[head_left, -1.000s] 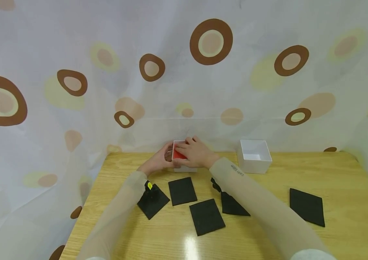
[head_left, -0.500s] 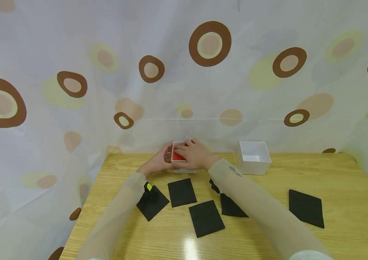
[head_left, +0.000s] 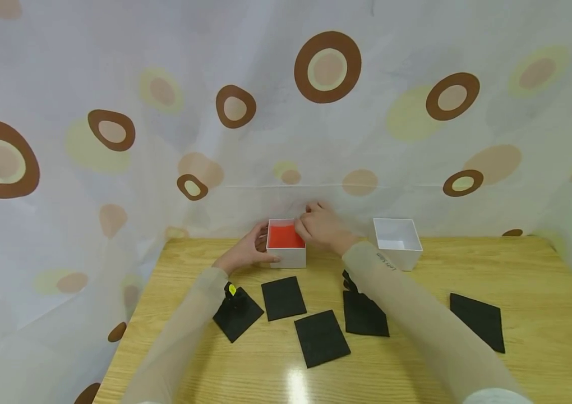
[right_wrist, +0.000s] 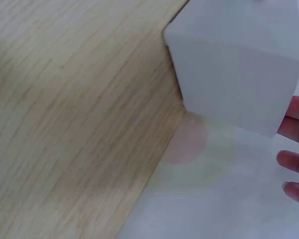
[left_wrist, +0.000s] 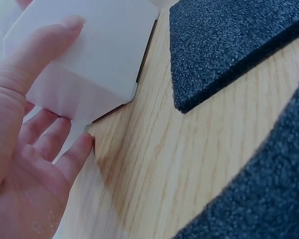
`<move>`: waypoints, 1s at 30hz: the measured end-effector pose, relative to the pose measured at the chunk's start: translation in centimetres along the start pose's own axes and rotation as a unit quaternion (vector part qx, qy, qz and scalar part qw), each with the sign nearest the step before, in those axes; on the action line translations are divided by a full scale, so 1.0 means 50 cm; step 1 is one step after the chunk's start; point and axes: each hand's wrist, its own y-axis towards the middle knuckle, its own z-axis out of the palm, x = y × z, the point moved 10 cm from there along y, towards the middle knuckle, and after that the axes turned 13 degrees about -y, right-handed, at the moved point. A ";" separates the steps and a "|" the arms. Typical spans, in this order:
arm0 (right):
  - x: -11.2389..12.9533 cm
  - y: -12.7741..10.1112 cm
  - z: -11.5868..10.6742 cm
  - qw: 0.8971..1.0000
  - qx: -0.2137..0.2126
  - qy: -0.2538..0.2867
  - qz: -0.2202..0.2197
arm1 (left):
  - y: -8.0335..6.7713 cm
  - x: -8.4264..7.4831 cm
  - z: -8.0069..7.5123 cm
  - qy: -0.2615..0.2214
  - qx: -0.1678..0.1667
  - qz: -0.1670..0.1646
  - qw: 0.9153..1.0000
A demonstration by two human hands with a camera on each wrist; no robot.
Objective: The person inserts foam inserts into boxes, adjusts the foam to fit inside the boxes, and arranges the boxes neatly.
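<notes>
A white open-topped box (head_left: 287,259) stands at the back of the table, with a flat red piece (head_left: 284,237) lying inside it. My left hand (head_left: 247,250) holds the box at its left side. In the left wrist view, the thumb (left_wrist: 50,42) lies across one wall and the other fingers bend around the adjoining side. My right hand (head_left: 323,229) is at the box's right rim, its fingertips beside the edge. The right wrist view has its spread fingers (right_wrist: 295,162) just past the box's corner, gripping nothing visible.
A second white box (head_left: 399,259) stands to the right, with nothing seen inside. Black foam squares lie in front: one (head_left: 284,298) before the red-filled box, another (head_left: 322,338) nearer, one (head_left: 238,315) by the left sleeve, one (head_left: 367,314) under the right forearm, one (head_left: 479,322) far right.
My right hand has lifted off the red piece and moved right to the box's rim, uncovering the red surface. My left hand stays on the box.
</notes>
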 end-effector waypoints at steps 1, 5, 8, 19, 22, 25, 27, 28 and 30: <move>-0.004 -0.002 0.004 1.000 0.006 -0.003 0.002 | 0.000 -0.001 0.000 0.002 -0.001 -0.002 1.000; -0.007 -0.007 0.016 1.000 0.016 -0.017 -0.002 | 0.000 -0.005 0.003 0.002 0.002 -0.005 1.000; -0.007 -0.009 0.017 1.000 0.014 -0.014 0.000 | 0.000 -0.006 0.007 0.001 0.004 -0.007 1.000; -0.011 -0.007 -0.010 0.998 0.016 0.056 -0.007 | -0.001 -0.010 0.007 0.003 0.003 -0.010 1.000; -0.001 -0.008 0.001 0.998 0.045 0.028 -0.019 | 0.001 -0.009 0.006 0.002 0.006 -0.009 1.000; 0.003 -0.011 0.006 0.998 0.059 0.029 -0.022 | 0.002 -0.009 0.007 0.001 0.009 -0.007 1.000; 0.003 -0.013 0.001 0.997 0.054 0.054 -0.020 | 0.000 -0.008 0.005 0.003 0.008 -0.007 1.000; 0.002 -0.013 -0.001 0.996 0.050 0.067 -0.019 | -0.001 -0.008 0.005 0.005 0.007 -0.008 1.000; 0.002 -0.015 -0.007 0.995 0.038 0.093 -0.019 | -0.004 -0.009 0.004 0.005 0.006 -0.010 1.000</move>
